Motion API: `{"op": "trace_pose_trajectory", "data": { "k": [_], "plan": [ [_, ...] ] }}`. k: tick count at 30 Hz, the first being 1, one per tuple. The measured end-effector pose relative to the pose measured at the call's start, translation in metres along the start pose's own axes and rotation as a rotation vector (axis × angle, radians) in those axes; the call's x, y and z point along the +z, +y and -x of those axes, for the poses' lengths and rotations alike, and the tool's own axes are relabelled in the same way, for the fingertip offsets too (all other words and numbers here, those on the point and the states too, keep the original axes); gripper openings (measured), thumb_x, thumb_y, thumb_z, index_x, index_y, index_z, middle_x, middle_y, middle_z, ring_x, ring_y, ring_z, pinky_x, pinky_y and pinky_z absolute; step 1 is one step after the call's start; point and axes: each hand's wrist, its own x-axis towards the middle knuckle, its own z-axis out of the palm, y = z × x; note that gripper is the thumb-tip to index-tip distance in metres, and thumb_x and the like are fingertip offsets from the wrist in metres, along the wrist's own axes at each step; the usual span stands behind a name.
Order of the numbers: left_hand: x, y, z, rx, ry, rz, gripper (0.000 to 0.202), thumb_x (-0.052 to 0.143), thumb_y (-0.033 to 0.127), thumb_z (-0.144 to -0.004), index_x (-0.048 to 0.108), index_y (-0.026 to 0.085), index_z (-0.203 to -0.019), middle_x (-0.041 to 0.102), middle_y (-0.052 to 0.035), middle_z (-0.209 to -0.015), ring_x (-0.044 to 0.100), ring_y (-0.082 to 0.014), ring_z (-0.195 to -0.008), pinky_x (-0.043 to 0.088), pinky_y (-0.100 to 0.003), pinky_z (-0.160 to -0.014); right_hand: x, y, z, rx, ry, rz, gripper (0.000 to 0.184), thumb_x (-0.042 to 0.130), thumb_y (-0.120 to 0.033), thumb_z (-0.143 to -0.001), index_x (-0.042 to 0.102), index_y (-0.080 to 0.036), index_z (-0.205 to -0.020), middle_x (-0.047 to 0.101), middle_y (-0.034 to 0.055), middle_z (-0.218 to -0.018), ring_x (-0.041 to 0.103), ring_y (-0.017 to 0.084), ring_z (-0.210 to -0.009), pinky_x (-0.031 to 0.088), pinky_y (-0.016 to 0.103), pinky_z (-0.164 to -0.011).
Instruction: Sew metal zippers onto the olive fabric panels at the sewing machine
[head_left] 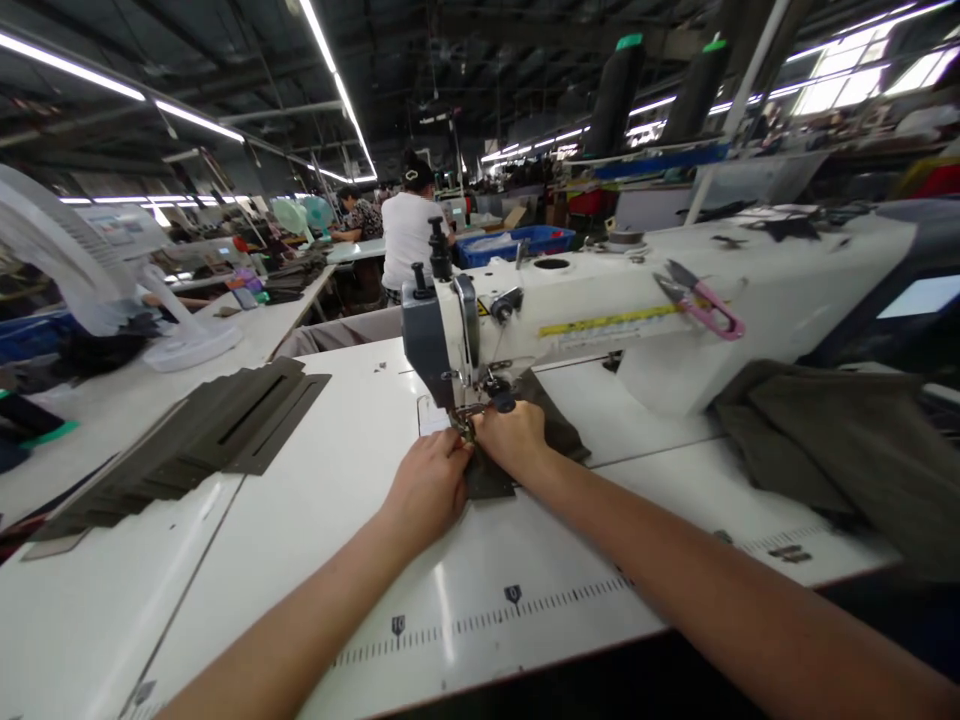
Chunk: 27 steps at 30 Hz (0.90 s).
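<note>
A small dark olive fabric piece lies under the needle area of a white sewing machine. My left hand rests on the table with fingers curled onto the fabric's left edge, just below the presser foot. My right hand sits over the fabric beside the needle, fingers bent and pressing it down. The fingertips of both hands meet at the presser foot, which partly hides them.
A stack of dark olive cut pieces lies at the left on the white table. More olive cloth is heaped at the right. Pink thread snips lie on the machine arm. A fan stands far left; a person in white works beyond.
</note>
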Motion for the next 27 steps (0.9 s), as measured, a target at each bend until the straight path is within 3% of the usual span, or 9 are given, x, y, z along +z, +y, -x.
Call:
{"op": "trace_pose_trajectory", "data": {
  "k": [4,7,9,11,15,27],
  "plan": [
    [0.002,0.002,0.006,-0.043,0.025,0.047,0.033,0.044,0.005,-0.07,0.058,0.011,-0.099,0.058,-0.01,-0.095,0.057,-0.0216,-0.085,0.05,-0.036,-0.078,-0.01,0.006,0.018,-0.149,0.032,0.011,0.03,0.039,-0.023,-0.087,0.065,-0.009,-0.087,0.065,0.0178,-0.087,0.061,0.027,-0.087,0.046,0.039,-0.074],
    [0.007,0.005,0.014,-0.092,0.076,0.119,0.037,0.044,0.004,-0.07,0.058,0.012,-0.103,0.059,-0.0097,-0.103,0.059,-0.0206,-0.089,0.052,-0.034,-0.079,-0.015,0.015,0.049,-0.432,0.044,-0.023,0.028,0.05,-0.029,-0.082,0.063,-0.016,-0.103,0.06,0.0118,-0.112,0.053,0.022,-0.106,0.041,0.036,-0.091],
    [0.012,0.008,0.017,-0.111,0.115,0.131,0.037,0.045,0.003,-0.069,0.06,0.013,-0.102,0.061,-0.0092,-0.105,0.06,-0.021,-0.093,0.051,-0.034,-0.083,-0.013,0.022,0.067,-0.649,0.075,-0.103,0.049,0.053,-0.033,-0.078,0.052,-0.005,-0.119,0.053,0.0178,-0.122,0.046,0.026,-0.115,0.037,0.042,-0.098],
    [0.015,0.01,0.019,-0.115,0.145,0.114,0.037,0.047,0.003,-0.07,0.06,0.014,-0.102,0.063,-0.0089,-0.105,0.06,-0.0213,-0.094,0.051,-0.035,-0.085,-0.011,0.026,0.076,-0.722,0.07,-0.138,0.052,0.051,-0.028,-0.079,0.048,0.001,-0.122,0.05,0.0203,-0.124,0.044,0.028,-0.118,0.036,0.044,-0.1],
    [0.016,0.009,0.019,-0.081,0.153,0.089,0.035,0.048,0.003,-0.071,0.059,0.014,-0.103,0.062,-0.0094,-0.107,0.059,-0.022,-0.097,0.051,-0.036,-0.085,-0.008,0.027,0.073,-0.718,0.031,-0.154,0.042,0.043,-0.015,-0.08,0.052,0.0,-0.119,0.052,0.0175,-0.123,0.046,0.026,-0.116,0.036,0.041,-0.101],
    [0.011,-0.005,0.002,-0.068,0.055,0.08,0.029,0.04,0.006,-0.075,0.058,0.016,-0.096,0.058,-0.0068,-0.092,0.059,-0.0184,-0.081,0.053,-0.032,-0.074,-0.004,0.025,0.05,-0.715,0.067,-0.151,0.039,0.041,-0.009,-0.081,0.052,0.003,-0.117,0.054,0.0193,-0.121,0.047,0.026,-0.115,0.034,0.036,-0.102]
  ]
}}
